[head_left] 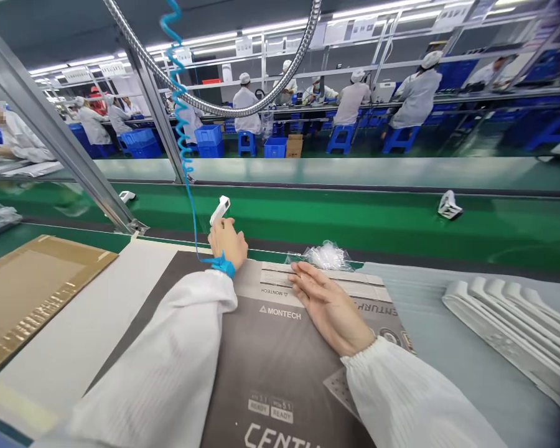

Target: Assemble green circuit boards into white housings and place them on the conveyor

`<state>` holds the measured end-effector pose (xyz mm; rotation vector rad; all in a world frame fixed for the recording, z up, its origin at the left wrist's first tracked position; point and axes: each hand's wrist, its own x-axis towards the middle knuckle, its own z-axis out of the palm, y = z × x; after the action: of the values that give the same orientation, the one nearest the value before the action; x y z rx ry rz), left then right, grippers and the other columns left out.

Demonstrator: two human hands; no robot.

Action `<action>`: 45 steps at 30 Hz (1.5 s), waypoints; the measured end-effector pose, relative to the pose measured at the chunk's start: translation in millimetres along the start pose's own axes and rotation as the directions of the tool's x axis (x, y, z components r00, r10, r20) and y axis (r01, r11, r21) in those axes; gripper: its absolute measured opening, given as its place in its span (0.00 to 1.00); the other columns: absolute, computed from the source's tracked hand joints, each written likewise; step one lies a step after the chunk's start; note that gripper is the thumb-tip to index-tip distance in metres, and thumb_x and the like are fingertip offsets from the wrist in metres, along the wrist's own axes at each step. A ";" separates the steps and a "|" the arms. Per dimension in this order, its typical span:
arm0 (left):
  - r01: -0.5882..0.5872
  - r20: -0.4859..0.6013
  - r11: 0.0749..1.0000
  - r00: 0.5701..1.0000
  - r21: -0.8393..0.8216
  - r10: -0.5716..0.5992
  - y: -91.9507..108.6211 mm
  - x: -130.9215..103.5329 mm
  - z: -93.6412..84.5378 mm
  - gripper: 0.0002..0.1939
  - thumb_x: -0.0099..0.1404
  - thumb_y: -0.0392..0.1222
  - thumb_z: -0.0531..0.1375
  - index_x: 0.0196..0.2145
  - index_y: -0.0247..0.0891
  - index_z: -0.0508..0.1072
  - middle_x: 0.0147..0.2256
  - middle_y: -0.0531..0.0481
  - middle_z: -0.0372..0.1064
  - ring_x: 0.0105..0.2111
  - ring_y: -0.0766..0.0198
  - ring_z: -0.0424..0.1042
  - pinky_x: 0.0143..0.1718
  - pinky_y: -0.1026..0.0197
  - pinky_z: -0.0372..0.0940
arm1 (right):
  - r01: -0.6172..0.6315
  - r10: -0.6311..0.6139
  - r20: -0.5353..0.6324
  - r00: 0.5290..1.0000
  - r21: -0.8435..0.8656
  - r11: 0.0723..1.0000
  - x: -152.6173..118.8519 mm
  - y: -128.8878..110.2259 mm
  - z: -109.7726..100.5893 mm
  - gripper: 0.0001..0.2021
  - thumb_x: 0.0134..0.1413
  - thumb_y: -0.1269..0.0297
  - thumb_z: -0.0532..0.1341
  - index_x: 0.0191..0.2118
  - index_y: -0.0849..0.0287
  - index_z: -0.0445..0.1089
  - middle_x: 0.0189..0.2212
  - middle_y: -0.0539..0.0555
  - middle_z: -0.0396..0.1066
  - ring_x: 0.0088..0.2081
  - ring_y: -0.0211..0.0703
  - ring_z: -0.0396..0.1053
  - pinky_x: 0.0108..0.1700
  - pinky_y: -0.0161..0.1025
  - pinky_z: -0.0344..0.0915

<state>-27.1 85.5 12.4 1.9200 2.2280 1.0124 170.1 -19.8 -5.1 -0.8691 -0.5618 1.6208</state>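
Note:
My left hand, with a blue wrist strap around its wrist, reaches over the near edge of the green belt. Its fingers are curled at the lower end of a slim white plastic part, which sticks up beyond them; the fingertips are partly hidden. Palm turned inward, my right hand has its fingers stretched out over a dark grey printed cardboard sheet marked MONTECH, and nothing shows in it. Crumpled clear plastic lies just beyond the right fingertips.
Several long white plastic parts lie side by side at right. Brown cardboard is at left. Small white pieces sit on the green belt. A blue coiled cord hangs beside a metal post. Co-workers sit beyond.

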 end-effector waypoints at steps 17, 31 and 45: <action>-0.213 0.090 0.976 0.974 0.034 0.209 23.7 -45.0 22.3 0.11 0.67 0.40 0.56 0.46 0.36 0.70 0.49 0.41 0.68 0.53 0.49 0.60 0.51 0.47 0.59 | -0.020 0.018 -0.017 1.000 -0.094 0.995 -6.1 -4.2 1.7 0.18 0.42 0.74 0.73 0.42 0.55 0.77 0.49 0.52 0.73 0.47 0.37 0.71 0.56 0.33 0.68; -0.210 0.080 0.977 0.975 0.038 0.206 23.2 -45.3 22.1 0.10 0.67 0.40 0.56 0.46 0.37 0.70 0.49 0.42 0.68 0.53 0.50 0.60 0.52 0.48 0.58 | -0.018 0.018 0.006 1.000 -0.094 0.995 -5.2 -2.7 0.3 0.17 0.42 0.73 0.73 0.42 0.54 0.76 0.50 0.51 0.73 0.49 0.38 0.70 0.59 0.36 0.65; -0.203 0.085 0.978 0.976 0.038 0.200 23.2 -45.2 22.0 0.10 0.67 0.41 0.56 0.45 0.38 0.70 0.49 0.41 0.68 0.53 0.50 0.60 0.52 0.48 0.58 | -0.023 0.024 0.008 1.000 -0.104 0.994 -4.9 -3.0 0.0 0.18 0.42 0.71 0.74 0.42 0.54 0.76 0.50 0.51 0.72 0.48 0.37 0.70 0.58 0.34 0.65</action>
<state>13.2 55.5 -10.8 2.2016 2.0648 0.8922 172.3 -23.9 -1.6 -0.9487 -0.6492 1.6295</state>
